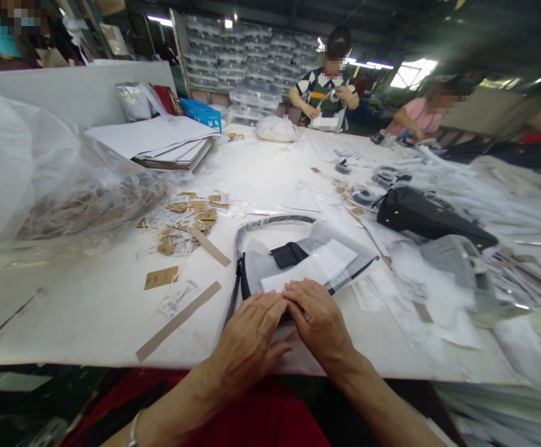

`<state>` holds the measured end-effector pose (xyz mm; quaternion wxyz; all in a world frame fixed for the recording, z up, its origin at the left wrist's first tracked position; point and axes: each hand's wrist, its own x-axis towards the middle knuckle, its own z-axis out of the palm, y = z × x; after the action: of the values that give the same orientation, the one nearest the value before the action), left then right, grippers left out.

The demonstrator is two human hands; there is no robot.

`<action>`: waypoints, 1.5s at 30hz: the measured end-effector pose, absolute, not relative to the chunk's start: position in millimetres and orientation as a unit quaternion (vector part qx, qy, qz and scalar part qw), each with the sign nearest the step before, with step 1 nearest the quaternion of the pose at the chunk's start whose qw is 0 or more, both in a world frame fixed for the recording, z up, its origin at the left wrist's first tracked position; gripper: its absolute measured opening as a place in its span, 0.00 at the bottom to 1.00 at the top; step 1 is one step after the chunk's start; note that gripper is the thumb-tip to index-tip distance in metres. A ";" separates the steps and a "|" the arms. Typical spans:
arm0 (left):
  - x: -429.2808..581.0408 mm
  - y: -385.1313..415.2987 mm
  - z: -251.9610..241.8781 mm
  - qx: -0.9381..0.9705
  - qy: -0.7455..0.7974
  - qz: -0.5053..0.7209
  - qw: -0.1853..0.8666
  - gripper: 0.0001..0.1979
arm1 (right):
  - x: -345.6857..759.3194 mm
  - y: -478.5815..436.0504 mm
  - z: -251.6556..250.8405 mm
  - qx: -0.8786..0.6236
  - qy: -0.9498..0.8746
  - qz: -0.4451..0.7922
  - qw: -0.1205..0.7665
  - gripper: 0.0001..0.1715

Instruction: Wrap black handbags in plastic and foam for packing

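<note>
A black handbag [247,273] lies on the white table in front of me, partly covered by thin translucent wrapping. Its plastic-wrapped strap [270,220] loops out on the far side. Across the bag lies a folded white sheet [314,264], beside a small black flap piece [289,254]. My left hand [254,335] is closed over the near edge of the bag, its thumb lower down. Beside it, my right hand [319,320] has its fingers bent over the same edge, fingertips close to the left ones. What lies under my palms is hidden.
Brown hang tags [196,217] and flat strips [180,320] lie left, near a big clear plastic bag [56,167]. Another black handbag [431,217] and loose wrapping [438,292] lie right. Across the table stands a co-worker [326,93]; another person [422,115] is farther right.
</note>
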<state>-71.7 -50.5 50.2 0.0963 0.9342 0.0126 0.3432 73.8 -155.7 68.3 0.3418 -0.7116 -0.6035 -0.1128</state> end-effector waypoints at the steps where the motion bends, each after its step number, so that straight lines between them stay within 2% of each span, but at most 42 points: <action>1: -71.8 -52.2 50.6 0.940 0.015 0.329 0.085 0.20 | 76.4 -157.1 71.1 -0.705 -0.608 -0.102 0.350 0.10; 5: -71.8 -53.2 48.5 0.950 0.016 0.310 0.023 0.20 | 104.1 -170.2 98.6 -0.722 -0.568 -0.032 0.395 0.09; 10: -70.2 -43.3 47.7 0.942 0.005 0.335 0.017 0.20 | 160.3 -186.8 128.5 -0.805 -0.438 -0.095 0.389 0.12; 14: -70.4 -38.0 45.8 0.942 -0.012 0.333 0.031 0.21 | 196.3 -179.1 123.4 -0.817 -0.470 -0.111 0.315 0.16; 20: -73.0 -38.2 38.3 0.945 -0.014 0.325 0.033 0.22 | 214.1 -141.7 115.2 -0.769 -0.626 -0.067 0.114 0.16; 23: -73.3 -38.2 35.6 0.948 -0.012 0.317 0.031 0.23 | 210.7 -136.1 113.7 -0.755 -0.650 -0.063 0.061 0.17; 30: -73.5 -37.6 32.1 0.952 0.009 0.305 0.032 0.25 | 202.7 -152.4 103.8 -0.760 -0.617 -0.163 0.125 0.23; 33: -71.5 -38.3 31.8 0.952 0.017 0.302 0.040 0.25 | 201.8 -151.8 103.2 -0.772 -0.603 -0.163 0.117 0.25; 38: -68.3 -40.3 32.6 0.947 0.020 0.313 0.061 0.23 | 189.2 -153.7 113.8 -0.766 -0.615 -0.159 0.100 0.21; 45: -72.2 -23.3 42.9 0.945 0.020 0.325 0.036 0.20 | 122.0 -169.2 96.8 -0.678 -0.725 -0.084 0.084 0.39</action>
<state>-72.2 -23.3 42.9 0.0360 0.9449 0.0200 0.3249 122.0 -169.2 96.8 0.0843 -0.6781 -0.7252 -0.0843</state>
